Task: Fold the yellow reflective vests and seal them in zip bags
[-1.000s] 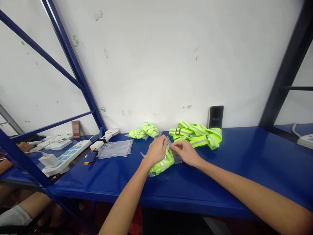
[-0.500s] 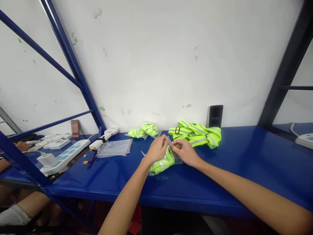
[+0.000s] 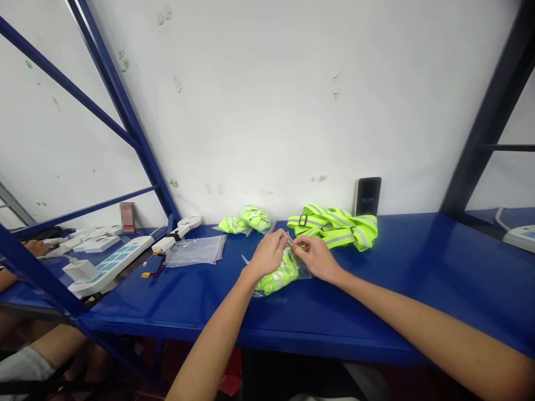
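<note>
A clear zip bag with a folded neon-yellow reflective strap inside lies on the blue table. My left hand pinches the bag's top edge, and my right hand grips the same edge just to the right. The fingertips of both are close together at the seal, partly hiding it. Right behind my hands rests a loose heap of neon-yellow reflective straps with a black buckle. Further back on the left sit bagged neon-yellow straps.
Flat clear zip bags lie left, beside a small white fan and a battery with wires. A phone leans on the wall. A power strip and another person's hand are beyond the blue frame.
The view has shifted very slightly. Both hands stay at the bag's top edge, with the right fingers nudged a little along it.
</note>
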Motion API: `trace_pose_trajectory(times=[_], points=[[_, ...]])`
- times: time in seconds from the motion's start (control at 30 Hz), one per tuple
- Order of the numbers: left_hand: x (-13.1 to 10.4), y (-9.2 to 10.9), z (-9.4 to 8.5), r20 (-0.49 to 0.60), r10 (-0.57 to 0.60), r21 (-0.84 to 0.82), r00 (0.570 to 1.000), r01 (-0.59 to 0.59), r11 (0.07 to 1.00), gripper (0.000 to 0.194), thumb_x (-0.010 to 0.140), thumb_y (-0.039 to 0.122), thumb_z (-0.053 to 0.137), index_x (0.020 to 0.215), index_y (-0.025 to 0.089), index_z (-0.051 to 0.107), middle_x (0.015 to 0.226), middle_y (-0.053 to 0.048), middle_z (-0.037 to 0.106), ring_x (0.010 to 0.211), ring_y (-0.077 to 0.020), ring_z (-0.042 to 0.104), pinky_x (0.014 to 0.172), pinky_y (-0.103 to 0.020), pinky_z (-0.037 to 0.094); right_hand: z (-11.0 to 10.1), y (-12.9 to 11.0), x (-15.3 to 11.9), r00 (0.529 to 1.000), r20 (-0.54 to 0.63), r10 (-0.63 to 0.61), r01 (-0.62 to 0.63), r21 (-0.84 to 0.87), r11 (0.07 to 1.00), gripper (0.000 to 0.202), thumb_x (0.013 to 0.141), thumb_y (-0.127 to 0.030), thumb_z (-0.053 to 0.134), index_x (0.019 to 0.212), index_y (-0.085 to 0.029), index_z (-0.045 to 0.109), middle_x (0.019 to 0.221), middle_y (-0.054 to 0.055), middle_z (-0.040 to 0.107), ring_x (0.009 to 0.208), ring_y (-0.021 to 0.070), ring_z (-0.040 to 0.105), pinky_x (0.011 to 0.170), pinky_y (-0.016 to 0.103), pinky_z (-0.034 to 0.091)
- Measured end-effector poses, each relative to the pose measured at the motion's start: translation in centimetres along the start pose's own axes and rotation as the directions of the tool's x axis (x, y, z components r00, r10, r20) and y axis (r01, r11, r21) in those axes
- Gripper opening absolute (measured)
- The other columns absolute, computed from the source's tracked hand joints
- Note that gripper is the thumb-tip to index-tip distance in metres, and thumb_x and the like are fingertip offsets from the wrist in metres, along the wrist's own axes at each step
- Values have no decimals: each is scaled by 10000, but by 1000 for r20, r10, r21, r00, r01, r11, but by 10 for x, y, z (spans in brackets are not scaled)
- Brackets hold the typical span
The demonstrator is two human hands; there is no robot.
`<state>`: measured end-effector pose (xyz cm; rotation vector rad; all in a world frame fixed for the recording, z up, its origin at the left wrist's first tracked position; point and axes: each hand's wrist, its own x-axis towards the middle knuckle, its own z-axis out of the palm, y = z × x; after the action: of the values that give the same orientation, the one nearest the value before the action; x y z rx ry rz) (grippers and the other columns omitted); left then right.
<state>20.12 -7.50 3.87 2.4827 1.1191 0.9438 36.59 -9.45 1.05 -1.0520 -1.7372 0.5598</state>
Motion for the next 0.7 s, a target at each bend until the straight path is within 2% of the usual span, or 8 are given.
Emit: trace_pose_trajectory(times=[0.33, 0.53, 0.7], points=[[0, 5, -1, -5, 18, 72, 1000, -17, 997, 264, 977, 302, 301, 825, 201, 492, 838, -15, 604, 761, -165, 539, 694, -272, 384, 1, 6, 0, 1000, 23, -13, 13, 20, 1000, 209, 866, -340, 523, 821, -169, 635, 753, 14, 633, 560, 123, 509, 538, 242, 387], [-1, 6, -3, 19, 6, -9, 1000, -6, 1000, 275, 971, 360, 339, 894, 195, 546, 855, -12, 630, 792, -166, 562, 701, -261, 394, 1, 2, 0, 998, 15, -69, 69, -41, 997, 228, 899, -343, 495, 832, -173, 633, 667, -9, 593, 504, 113, 463, 511, 244, 343], [-1, 5, -7, -47, -12, 58, 999, 15, 998, 248, 959, 344, 362, 863, 203, 541, 816, -9, 625, 772, -170, 568, 715, -266, 392, -2, 4, -2, 999, 37, -14, 12, 50, 999, 223, 886, -362, 522, 848, -179, 642, 779, 19, 650, 641, 147, 553, 596, 253, 413]])
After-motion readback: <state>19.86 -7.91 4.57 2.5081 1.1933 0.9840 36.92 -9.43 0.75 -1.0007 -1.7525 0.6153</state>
